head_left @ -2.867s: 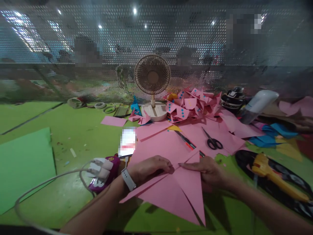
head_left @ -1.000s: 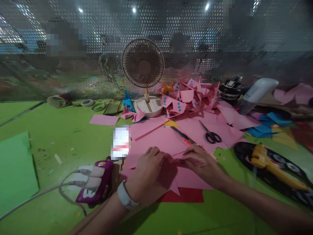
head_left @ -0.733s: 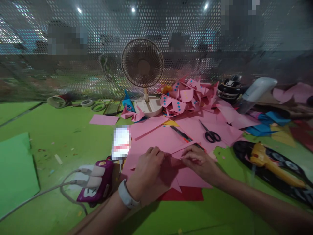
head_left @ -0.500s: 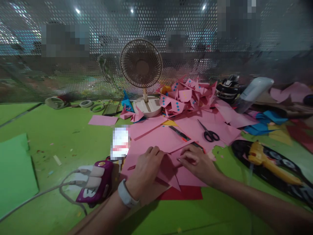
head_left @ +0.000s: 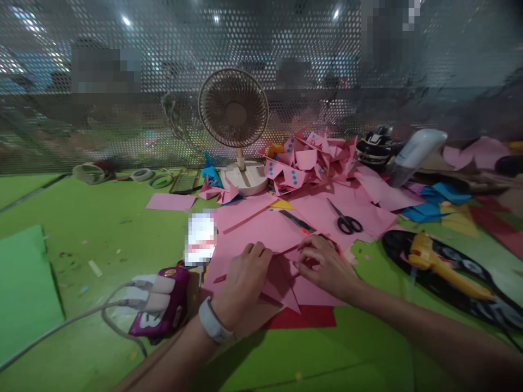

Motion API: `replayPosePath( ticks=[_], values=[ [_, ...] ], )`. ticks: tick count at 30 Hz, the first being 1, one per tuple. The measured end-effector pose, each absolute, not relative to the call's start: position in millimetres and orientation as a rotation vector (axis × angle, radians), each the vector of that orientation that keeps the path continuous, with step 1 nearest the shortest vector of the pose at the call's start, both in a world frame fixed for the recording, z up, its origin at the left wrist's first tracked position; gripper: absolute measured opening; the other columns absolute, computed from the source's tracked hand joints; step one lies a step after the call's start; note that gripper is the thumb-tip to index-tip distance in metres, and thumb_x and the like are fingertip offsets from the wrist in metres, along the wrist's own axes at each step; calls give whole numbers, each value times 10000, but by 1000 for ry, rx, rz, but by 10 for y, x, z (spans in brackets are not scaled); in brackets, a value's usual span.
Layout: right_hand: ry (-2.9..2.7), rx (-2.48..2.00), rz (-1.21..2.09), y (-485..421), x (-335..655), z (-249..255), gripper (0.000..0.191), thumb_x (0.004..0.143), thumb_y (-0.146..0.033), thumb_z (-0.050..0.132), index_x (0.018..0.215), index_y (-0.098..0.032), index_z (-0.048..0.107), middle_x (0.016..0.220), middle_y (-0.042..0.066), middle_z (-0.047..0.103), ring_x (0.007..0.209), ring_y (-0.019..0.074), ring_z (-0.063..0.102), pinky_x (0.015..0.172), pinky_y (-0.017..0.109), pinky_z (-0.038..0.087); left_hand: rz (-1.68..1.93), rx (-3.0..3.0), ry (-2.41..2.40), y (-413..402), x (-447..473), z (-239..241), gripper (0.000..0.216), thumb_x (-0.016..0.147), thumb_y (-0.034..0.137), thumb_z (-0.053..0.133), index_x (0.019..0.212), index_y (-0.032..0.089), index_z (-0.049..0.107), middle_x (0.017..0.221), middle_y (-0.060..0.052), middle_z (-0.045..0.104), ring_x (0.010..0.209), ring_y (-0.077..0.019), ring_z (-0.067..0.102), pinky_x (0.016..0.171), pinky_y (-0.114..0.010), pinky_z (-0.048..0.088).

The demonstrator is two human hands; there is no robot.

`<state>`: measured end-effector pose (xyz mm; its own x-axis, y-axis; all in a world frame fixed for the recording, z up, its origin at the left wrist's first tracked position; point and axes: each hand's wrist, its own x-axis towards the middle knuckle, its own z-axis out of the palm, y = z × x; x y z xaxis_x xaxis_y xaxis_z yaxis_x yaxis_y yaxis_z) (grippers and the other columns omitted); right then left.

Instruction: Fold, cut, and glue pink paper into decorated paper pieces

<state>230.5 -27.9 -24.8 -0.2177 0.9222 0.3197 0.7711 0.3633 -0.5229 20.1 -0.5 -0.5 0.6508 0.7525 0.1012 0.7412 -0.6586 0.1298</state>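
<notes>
My left hand (head_left: pixel 244 272), with a pale watch band at its wrist, lies curled over a folded piece of pink paper (head_left: pixel 281 284), its fingers bent down on the sheet. To the right, the bent fingers of my right hand (head_left: pixel 327 268) close at the paper's edge. Their tips partly hide the fold. Larger pink sheets (head_left: pixel 249 228) are spread beneath, with a red sheet (head_left: pixel 304 317) showing at the near side. A craft knife (head_left: pixel 298 222) lies just beyond my right hand, and black-handled scissors (head_left: pixel 347 222) rest past it.
A small fan (head_left: pixel 235 114) stands at the back beside a heap of folded pink paper pieces (head_left: pixel 314 160). A yellow glue gun (head_left: pixel 445 264) lies on a black tray at right. On the left are a lit phone (head_left: pixel 201 238) and a purple power socket (head_left: pixel 163 305) with cables.
My right hand has shifted slightly left, its fingers lower over the paper's edge. My left hand stays on the folded paper. The view has turned a little to the right.
</notes>
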Motion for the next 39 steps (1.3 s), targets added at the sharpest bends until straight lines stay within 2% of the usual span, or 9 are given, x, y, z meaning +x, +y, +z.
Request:
replayPosePath(
  ticks=[8, 14, 18, 21, 25, 29, 32, 35, 39],
  values=[
    [-2041, -1506, 329, -263, 2294, -242, 160, 854, -275, 581, 710, -209, 608, 928, 34, 564, 869, 181, 558, 802, 355, 446, 219, 2777, 1280, -29, 216, -33, 161, 879, 112, 413, 930, 157, 559, 937, -82, 569, 844, -222, 538, 721, -358, 483],
    [-2098, -1516, 248, -247, 2306, -268, 183, 873, -338, 569, 753, -206, 608, 917, 30, 569, 862, 176, 554, 803, 353, 435, 234, 2804, 1185, -110, 247, -37, 309, 804, 147, 462, 1107, 126, 521, 1107, -135, 590, 1010, -272, 554, 898, -462, 441],
    [-2122, -1522, 203, -238, 2299, -275, 191, 881, -356, 562, 773, -203, 600, 904, 30, 576, 880, 185, 551, 815, 358, 424, 41, 2818, 1171, -180, 266, -83, 600, 727, 205, 501, 1293, 29, 405, 1372, -236, 439, 1273, -333, 403, 1032, -499, 342],
    [-2145, -1519, 160, -242, 2291, -273, 184, 891, -338, 548, 777, -200, 592, 888, 32, 581, 892, 195, 551, 830, 369, 410, -89, 2802, 1210, -200, 276, -105, 708, 713, 226, 493, 1357, -16, 324, 1439, -262, 329, 1334, -334, 322, 1056, -498, 316],
    [-2143, -1512, 132, -251, 2286, -259, 194, 900, -322, 529, 754, -199, 569, 872, 33, 580, 890, 196, 556, 816, 365, 410, -94, 2839, 1218, -193, 274, -135, 688, 755, 259, 473, 1374, 2, 319, 1453, -242, 310, 1341, -327, 312, 1066, -510, 295],
    [-2131, -1517, 135, -252, 2288, -247, 220, 901, -332, 520, 728, -198, 550, 840, 27, 573, 842, 185, 552, 784, 356, 420, 23, 2917, 1273, -218, 282, -167, 522, 866, 226, 402, 1371, 99, 370, 1432, -182, 390, 1318, -308, 362, 1063, -547, 275],
    [-2131, -1517, 138, -250, 2287, -249, 217, 894, -320, 531, 715, -198, 546, 830, 23, 565, 836, 183, 545, 777, 350, 419, 108, 2940, 1271, -274, 298, -170, 495, 928, 398, 366, 1364, 166, 398, 1407, -174, 430, 1290, -334, 396, 1034, -587, 287],
    [-2132, -1530, 138, -253, 2283, -254, 210, 890, -313, 539, 713, -199, 545, 828, 18, 562, 838, 184, 543, 790, 356, 412, 118, 2931, 1238, -324, 304, -162, 707, 861, 645, 332, 1407, 197, 335, 1432, -199, 380, 1301, -385, 358, 1019, -632, 260],
    [-2130, -1533, 130, -261, 2280, -262, 207, 894, -307, 529, 717, -201, 540, 825, 18, 558, 832, 188, 543, 780, 354, 415, 33, 2894, 1198, -343, 293, -161, 836, 808, 736, 278, 1438, 187, 274, 1456, -233, 313, 1331, -408, 290, 1019, -647, 235]
  ],
)
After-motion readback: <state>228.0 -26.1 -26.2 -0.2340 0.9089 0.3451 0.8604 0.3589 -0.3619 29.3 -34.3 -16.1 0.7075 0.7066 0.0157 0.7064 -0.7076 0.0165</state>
